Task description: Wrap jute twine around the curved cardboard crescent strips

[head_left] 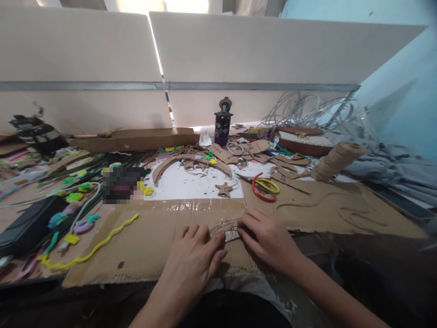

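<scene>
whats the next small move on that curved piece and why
Perhaps press the cords on the curved piece towards its pale strip with the right hand, while the left hand steadies the other end: cords line the upper part, the strip below looks uncovered, and both hands are at the piece.

A dark purple bottle (pixel 222 128) with its lid flipped up stands upright near the upper centre of the frame, before pale panels (pixel 273 54). Right of it lie a brown-and-white handbag (pixel 303 145) and loose coils of pale tubing (pixel 305 109), with rumpled grey cloth (pixel 392 159) at the right edge. At lower left, a black case (pixel 32 223) sits near a wavy yellow strip (pixel 109 235)
</scene>
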A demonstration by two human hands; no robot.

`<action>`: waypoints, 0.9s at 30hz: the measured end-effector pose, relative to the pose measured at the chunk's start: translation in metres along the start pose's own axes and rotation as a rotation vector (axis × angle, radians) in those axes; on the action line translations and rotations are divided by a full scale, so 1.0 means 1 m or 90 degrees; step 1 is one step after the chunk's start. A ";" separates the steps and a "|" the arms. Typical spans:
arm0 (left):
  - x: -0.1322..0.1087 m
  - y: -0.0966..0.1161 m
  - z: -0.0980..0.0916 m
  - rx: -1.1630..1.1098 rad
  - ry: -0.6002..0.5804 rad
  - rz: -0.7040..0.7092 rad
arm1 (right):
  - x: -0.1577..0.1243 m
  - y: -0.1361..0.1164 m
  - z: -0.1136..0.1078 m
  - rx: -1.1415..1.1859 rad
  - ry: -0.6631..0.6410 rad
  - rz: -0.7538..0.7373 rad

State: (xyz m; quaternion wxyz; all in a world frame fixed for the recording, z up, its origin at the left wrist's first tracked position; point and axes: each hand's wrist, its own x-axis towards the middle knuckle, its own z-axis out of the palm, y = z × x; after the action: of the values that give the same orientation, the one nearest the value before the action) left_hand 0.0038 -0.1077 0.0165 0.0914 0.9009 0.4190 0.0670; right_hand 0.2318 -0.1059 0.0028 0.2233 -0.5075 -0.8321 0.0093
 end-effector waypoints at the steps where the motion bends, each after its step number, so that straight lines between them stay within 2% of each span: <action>1: 0.001 0.000 0.000 -0.001 -0.005 -0.003 | 0.000 0.000 0.000 0.004 -0.002 0.003; 6: 0.003 0.002 -0.003 -0.005 -0.025 -0.017 | 0.002 0.001 0.002 0.003 -0.007 0.010; 14: 0.007 0.005 -0.006 -0.061 -0.015 0.019 | 0.004 0.001 0.004 -0.006 -0.004 0.025; 20: 0.009 0.004 -0.007 -0.056 -0.039 0.018 | 0.004 0.002 0.006 -0.015 -0.004 0.029; 27: 0.011 0.006 -0.006 -0.053 -0.035 0.014 | 0.003 0.004 0.008 -0.008 -0.001 0.029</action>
State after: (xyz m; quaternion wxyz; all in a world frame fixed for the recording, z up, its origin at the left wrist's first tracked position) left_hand 0.0142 -0.1028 0.0238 0.1397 0.9021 0.4037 0.0610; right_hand 0.2306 -0.0995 -0.0038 0.2194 -0.5278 -0.8205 0.0092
